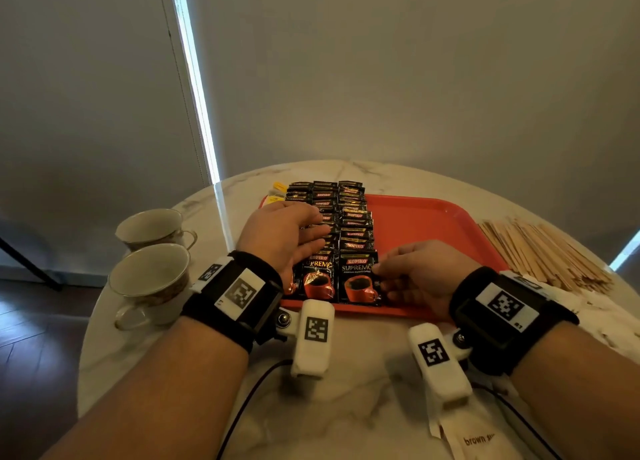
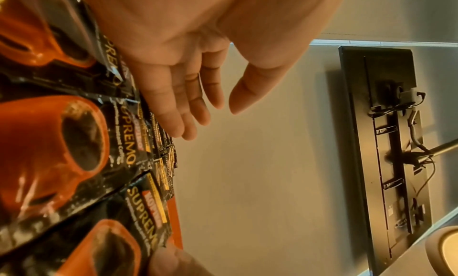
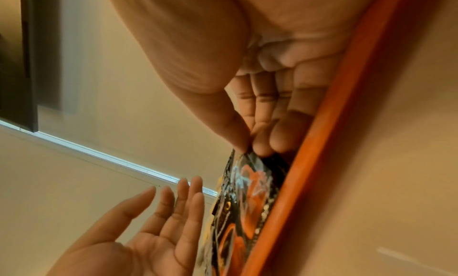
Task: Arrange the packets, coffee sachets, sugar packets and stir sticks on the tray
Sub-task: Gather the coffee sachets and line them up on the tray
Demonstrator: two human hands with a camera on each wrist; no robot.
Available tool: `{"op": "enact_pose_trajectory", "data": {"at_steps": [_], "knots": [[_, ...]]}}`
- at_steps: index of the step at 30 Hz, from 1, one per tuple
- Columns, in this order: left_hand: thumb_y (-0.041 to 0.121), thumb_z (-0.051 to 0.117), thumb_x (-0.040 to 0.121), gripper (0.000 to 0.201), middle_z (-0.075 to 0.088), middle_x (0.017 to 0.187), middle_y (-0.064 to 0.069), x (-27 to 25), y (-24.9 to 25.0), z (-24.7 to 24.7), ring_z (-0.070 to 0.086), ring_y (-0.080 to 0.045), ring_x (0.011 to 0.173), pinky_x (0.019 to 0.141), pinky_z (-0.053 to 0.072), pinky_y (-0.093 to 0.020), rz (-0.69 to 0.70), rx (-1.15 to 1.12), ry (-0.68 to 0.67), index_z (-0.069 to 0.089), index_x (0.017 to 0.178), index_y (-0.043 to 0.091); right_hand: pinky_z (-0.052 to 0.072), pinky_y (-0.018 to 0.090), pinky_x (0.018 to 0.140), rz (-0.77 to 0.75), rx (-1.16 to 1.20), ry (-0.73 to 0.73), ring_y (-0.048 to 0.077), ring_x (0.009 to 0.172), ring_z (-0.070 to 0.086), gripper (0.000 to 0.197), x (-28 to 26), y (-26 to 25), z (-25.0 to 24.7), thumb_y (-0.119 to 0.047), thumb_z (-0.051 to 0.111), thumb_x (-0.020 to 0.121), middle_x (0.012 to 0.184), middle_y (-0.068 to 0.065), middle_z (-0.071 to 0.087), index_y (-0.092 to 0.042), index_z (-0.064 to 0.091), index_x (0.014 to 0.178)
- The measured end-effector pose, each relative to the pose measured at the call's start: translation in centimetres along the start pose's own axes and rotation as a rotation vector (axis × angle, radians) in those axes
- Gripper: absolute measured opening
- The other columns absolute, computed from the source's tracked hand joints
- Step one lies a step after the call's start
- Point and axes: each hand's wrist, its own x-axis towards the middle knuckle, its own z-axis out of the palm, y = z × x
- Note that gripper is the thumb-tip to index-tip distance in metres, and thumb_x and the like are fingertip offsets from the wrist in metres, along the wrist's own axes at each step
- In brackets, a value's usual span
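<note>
Coffee sachets (image 1: 332, 238) were mostly done: overlapping rows ran from the tray's (image 1: 433, 224) near edge to past its far edge, filling its left part. Right hand (image 1: 420, 279) was at the tray's near edge, grip pinching the side of the nearest sachet (image 1: 358, 279) between thumb and fingertips (image 3: 262, 143), apparently squaring it up. Left hand (image 1: 287, 234) hovered over the tray's left rows, grip loose and flat, holding nothing. Tray's right part was bare red.

Left to do: stir sticks (image 1: 540, 251) heaped on the counter (image 1: 346, 407) right of the tray; brown sugar packet (image 1: 474, 439) on the counter nearer than the tray. Yellow packets (image 1: 278, 191) sat at the tray's far left corner. Two cups (image 1: 152, 276) stood left of the tray, not in the way.
</note>
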Motion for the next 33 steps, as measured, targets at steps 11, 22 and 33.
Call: {"op": "enact_pose_trajectory", "data": {"at_steps": [11,22,33], "knots": [[0.015,0.066,0.099,0.015,0.079,0.104,-0.011,-0.6,-0.3,0.7,0.079,-0.028,0.091,0.074,0.063,-0.038,-0.044,0.049,-0.103,0.064,0.114,0.013,0.056,0.032,0.057,-0.001,0.016,0.041,0.023,0.059,0.065,0.027,-0.5,0.2,0.0,-0.009,0.072,0.091,0.069,0.012,0.065,0.009,0.066,0.11],[0.021,0.065,0.099,0.013,0.08,0.101,-0.011,-1.7,-0.8,1.4,0.079,-0.028,0.093,0.081,0.063,-0.041,-0.142,0.221,-0.224,0.068,0.109,0.012,0.057,0.03,0.061,-0.11,-0.307,0.006,0.02,0.064,0.067,0.028,-0.6,0.1,0.2,-0.002,0.09,0.07,0.075,0.011,0.073,-0.011,0.064,0.078],[0.006,0.069,0.095,0.003,0.075,0.108,-0.022,-1.8,0.1,2.2,0.076,-0.03,0.098,0.08,0.064,-0.037,0.056,0.35,-0.141,0.071,0.094,0.009,0.054,0.041,0.083,-0.119,0.103,0.105,0.023,0.099,0.066,0.024,0.5,-0.2,-0.3,-0.028,0.072,0.094,0.118,0.017,0.07,-0.011,0.064,0.109]]}}
